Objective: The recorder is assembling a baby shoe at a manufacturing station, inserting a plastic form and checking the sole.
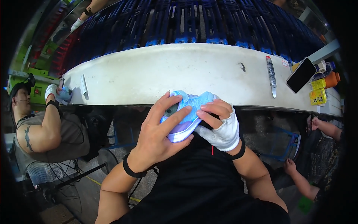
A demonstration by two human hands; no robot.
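Note:
A light blue sneaker [189, 104] with a white and lavender sole is held between my hands at the table's near edge. My left hand [162, 123], bare with a black band at the wrist, wraps round its heel end, fingers over the collar and thumb under the sole. My right hand [223, 123] wears a white fingerless-tipped glove; its bare fingertips press on the shoe's upper near the laces. Part of the shoe is hidden behind my fingers.
On the white table [167, 71] lie a knife-like tool [271, 76], a phone [301, 75], yellow boxes [318, 96] and a metal blade [84, 86]. Dark slats of a conveyor [194, 22] run behind. A co-worker [48, 127] sits left; another person's arms [301, 181] show right.

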